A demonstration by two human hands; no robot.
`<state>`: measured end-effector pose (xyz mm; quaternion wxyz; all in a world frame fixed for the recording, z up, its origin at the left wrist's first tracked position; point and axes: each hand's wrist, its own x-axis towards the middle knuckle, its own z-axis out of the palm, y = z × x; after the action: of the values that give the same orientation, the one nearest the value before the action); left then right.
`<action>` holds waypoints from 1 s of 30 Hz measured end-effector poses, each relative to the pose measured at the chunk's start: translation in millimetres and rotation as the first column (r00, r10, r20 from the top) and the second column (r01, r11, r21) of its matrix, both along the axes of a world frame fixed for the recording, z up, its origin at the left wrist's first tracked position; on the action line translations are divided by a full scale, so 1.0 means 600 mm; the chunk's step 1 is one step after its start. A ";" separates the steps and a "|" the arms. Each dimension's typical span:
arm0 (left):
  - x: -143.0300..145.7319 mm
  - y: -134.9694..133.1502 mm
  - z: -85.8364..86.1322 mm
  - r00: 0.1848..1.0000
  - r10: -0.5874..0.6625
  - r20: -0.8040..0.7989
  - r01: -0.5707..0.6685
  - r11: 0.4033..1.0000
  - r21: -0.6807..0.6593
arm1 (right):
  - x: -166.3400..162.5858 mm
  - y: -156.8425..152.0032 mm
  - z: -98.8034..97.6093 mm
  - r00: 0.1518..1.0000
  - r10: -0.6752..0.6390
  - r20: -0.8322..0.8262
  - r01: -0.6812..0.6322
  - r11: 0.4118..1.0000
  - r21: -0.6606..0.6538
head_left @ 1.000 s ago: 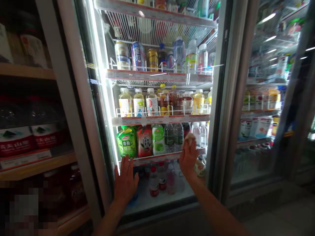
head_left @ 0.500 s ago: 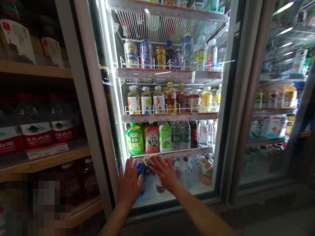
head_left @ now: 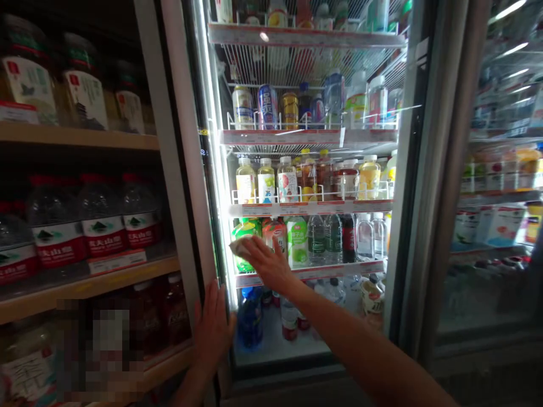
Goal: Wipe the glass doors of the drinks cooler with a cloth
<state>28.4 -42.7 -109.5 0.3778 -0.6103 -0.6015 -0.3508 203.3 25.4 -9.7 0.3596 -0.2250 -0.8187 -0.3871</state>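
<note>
One cloth [head_left: 240, 246] shows in the head view, held by the right hand [head_left: 271, 267], under and just past the nearly straight fingers of its grip, before a green bottle [head_left: 248, 228]; the left hand [head_left: 212, 323], flattened and empty, is at the door frame [head_left: 190, 181].

Right hand [head_left: 269, 263] above left hand [head_left: 213, 325]

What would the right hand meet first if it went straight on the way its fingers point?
Probably the door's left frame, cloth leading. The bright light strip comes sooner in the picture but seems to lie deeper; depth is unclear.
</note>
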 end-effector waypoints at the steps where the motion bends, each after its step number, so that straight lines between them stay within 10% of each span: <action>1: 0.000 0.000 0.006 1.000 -0.001 0.015 0.001 1.000 0.002 | -0.008 -0.002 0.013 0.997 -0.032 -0.063 0.031 0.999 -0.016; 6: 0.000 0.002 0.054 0.987 -0.001 0.159 -0.006 0.999 0.045 | -0.034 -0.004 0.032 0.962 0.112 0.248 -0.131 0.989 0.062; 11: -0.007 0.000 0.102 0.975 -0.018 0.221 -0.002 0.996 0.090 | -0.040 0.016 0.096 0.991 -0.045 -0.126 0.047 0.999 0.017; 16: -0.007 0.008 0.140 0.981 -0.045 0.188 0.018 0.990 0.141 | -0.006 0.029 0.132 0.983 0.064 0.170 -0.091 0.983 0.160; 20: 0.008 0.024 0.181 0.985 -0.087 0.151 0.059 0.981 0.183 | 0.027 0.042 0.172 0.976 -0.074 -0.206 0.088 0.994 0.060; 26: 0.043 0.054 0.232 0.987 -0.145 0.072 0.125 0.965 0.231 | 0.086 0.048 0.154 0.998 0.011 0.059 -0.024 0.974 0.225; 30: 0.067 0.070 0.254 0.988 -0.154 0.019 0.145 0.959 0.246 | 0.124 0.055 0.169 0.952 -0.140 -0.274 0.175 0.978 0.111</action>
<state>68.3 -0.5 42.8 0.4106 -0.5962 -0.5133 -0.4610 277.6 58.2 91.7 0.4477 -0.3147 -0.7150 -0.4351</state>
